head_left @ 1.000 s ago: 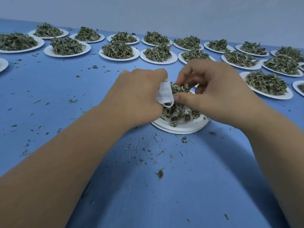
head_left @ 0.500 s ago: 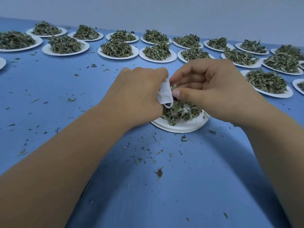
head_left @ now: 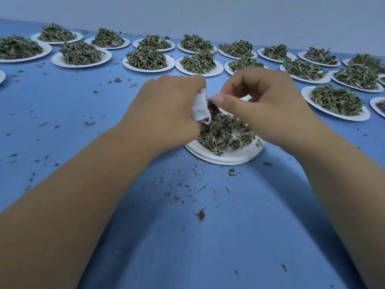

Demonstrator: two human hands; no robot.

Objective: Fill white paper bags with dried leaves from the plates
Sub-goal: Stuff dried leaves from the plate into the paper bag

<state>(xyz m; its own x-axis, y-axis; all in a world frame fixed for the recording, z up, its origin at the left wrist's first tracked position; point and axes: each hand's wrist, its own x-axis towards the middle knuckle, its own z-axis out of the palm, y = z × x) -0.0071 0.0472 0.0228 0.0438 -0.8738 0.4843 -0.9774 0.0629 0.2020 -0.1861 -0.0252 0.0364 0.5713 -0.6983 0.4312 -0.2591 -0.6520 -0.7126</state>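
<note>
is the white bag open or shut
Open: the bag, held by the left hand, shows dark leaves at its mouth.

Looks like a small herb-packing workroom, batch work done by hand

A big blue table (head_left: 62, 113) fills pretty much the whole frame. Across the top there are two rows of white plates (head_left: 81, 65), each with its own heap of dried leaves (head_left: 145, 58), like portions laid out for a batch. There's a plain pale wall (head_left: 208, 13) right behind along the top edge, and leaf crumbs (head_left: 201, 214) scattered over the tabletop in the lower middle.
</note>
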